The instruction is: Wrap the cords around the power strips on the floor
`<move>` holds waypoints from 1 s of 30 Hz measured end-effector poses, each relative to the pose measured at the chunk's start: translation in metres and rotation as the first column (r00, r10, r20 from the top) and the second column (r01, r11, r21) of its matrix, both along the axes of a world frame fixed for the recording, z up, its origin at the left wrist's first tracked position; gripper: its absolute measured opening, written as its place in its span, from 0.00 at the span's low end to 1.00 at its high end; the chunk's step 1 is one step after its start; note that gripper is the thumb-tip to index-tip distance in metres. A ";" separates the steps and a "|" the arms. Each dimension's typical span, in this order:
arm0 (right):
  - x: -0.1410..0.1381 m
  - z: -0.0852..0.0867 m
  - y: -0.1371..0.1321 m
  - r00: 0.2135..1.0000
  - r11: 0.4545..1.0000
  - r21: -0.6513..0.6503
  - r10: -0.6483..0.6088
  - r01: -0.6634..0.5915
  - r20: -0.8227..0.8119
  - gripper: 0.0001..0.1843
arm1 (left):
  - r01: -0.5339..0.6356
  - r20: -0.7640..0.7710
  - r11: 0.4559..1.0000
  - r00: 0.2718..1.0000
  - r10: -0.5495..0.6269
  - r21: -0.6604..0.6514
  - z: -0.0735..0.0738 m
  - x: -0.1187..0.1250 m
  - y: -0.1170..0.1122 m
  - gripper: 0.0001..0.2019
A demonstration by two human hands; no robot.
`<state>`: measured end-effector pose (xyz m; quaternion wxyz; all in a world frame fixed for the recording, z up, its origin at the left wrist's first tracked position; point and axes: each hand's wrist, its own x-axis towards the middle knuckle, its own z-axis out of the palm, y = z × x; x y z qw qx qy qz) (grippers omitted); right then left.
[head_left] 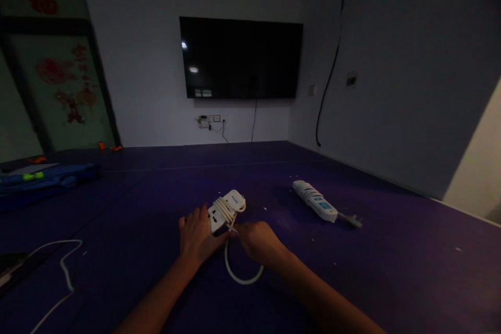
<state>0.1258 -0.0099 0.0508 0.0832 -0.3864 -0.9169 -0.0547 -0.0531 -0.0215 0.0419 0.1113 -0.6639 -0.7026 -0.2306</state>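
A white power strip (235,199) with several sockets is tilted up over the purple surface. My left hand (198,236) grips its near end, fingers on the left side and thumb underneath. Several turns of white cord (223,210) wrap around the strip's middle. My right hand (260,242) is closed on the cord just beside the strip. A loose loop of that cord hangs below, between my hands. To the right lies a second white power strip (323,207), its cord wound round the far end and its plug (351,219) on the near side.
The purple surface (282,292) carries small white scraps. At left lie blue cloth (58,180) and a thin white cable (64,269). A television (240,58) hangs on the far wall; a black cable (329,83) dangles at right.
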 end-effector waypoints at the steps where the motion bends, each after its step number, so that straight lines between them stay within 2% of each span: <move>1: 0.000 0.001 -0.001 1.000 1.000 0.000 0.001 -0.001 -0.010 0.14 | 0.005 -0.008 1.000 1.000 -0.005 0.002 0.000 0.000 0.000 0.47; 8: 0.001 0.001 -0.003 0.995 0.995 0.028 0.096 -0.095 -0.034 0.14 | 0.026 -0.100 0.998 0.995 -0.020 0.064 -0.004 -0.002 -0.001 0.43; 13: 0.002 -0.009 0.001 0.987 0.981 0.120 0.158 -0.153 -0.034 0.13 | 0.028 -0.174 0.984 0.985 0.004 0.176 -0.008 0.001 -0.003 0.38; 18: 0.002 -0.011 0.000 0.982 0.963 0.201 0.189 -0.180 -0.027 0.11 | 0.019 -0.172 0.981 0.985 0.016 0.195 -0.007 0.003 -0.005 0.36; 22: 0.001 -0.008 -0.002 0.978 0.966 0.194 0.189 -0.169 -0.089 0.11 | 0.010 -0.163 0.984 0.986 0.020 0.180 -0.005 0.003 -0.005 0.35; 25: 0.000 -0.007 -0.004 0.953 0.979 0.146 0.178 -0.145 -0.245 0.13 | -0.026 -0.112 0.990 0.993 0.042 0.140 -0.003 0.001 -0.004 0.37; 28: -0.003 -0.003 -0.009 0.917 0.991 0.071 0.129 -0.111 -0.378 0.22 | -0.054 0.017 0.998 0.998 0.053 0.034 0.000 -0.002 -0.001 0.36; 30: -0.006 0.002 -0.014 0.916 0.998 0.022 0.059 -0.055 -0.397 0.30 | -0.052 0.110 0.998 0.992 0.056 -0.042 0.002 -0.005 0.000 0.34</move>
